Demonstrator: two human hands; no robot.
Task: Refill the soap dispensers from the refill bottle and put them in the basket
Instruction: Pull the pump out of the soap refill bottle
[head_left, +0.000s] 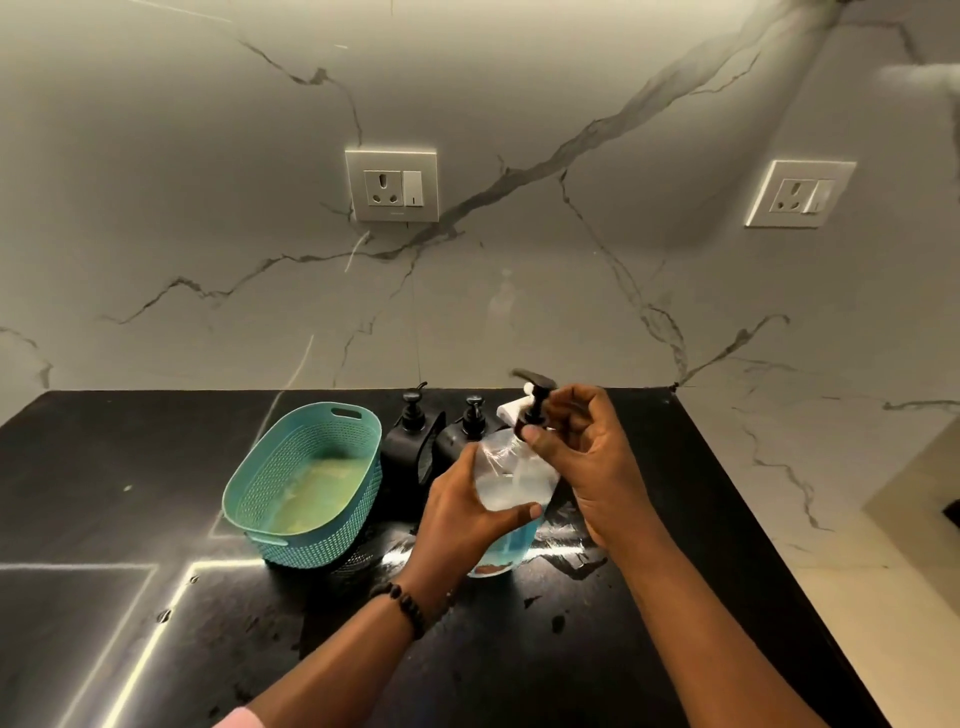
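So the marble wall (519, 130) took up most of the view, with two sockets (392, 186) on it, one straight above the basket and one off to the right. Below it sat the black table (130, 597), shiny with light streaks. The teal basket (306, 480) was my landmark here: perforated sides, handle slots, sitting on the table left of everything else, nothing inside except a yellowish bottom.

Right next to the basket, on its right, stood two black soap dispensers (413, 441), side by side with pumps on, the nearer one almost touching the basket rim. A white thing peeked out behind the pump, couldn't tell what it was.

A bit further right of the basket, and closer to the camera, was the clear bottle (511, 499) with blue liquid low down, standing on the table. The left hand (462, 514) came in from below, wrist with a dark bead bracelet (402, 605), fingers and thumb wrapped round the bottle's body. The right hand (592, 462) reached in from the lower right, arm angled up, thumb and fingertips pinching the black pump (535, 400) at the bottle's neck, other fingers curled loosely.
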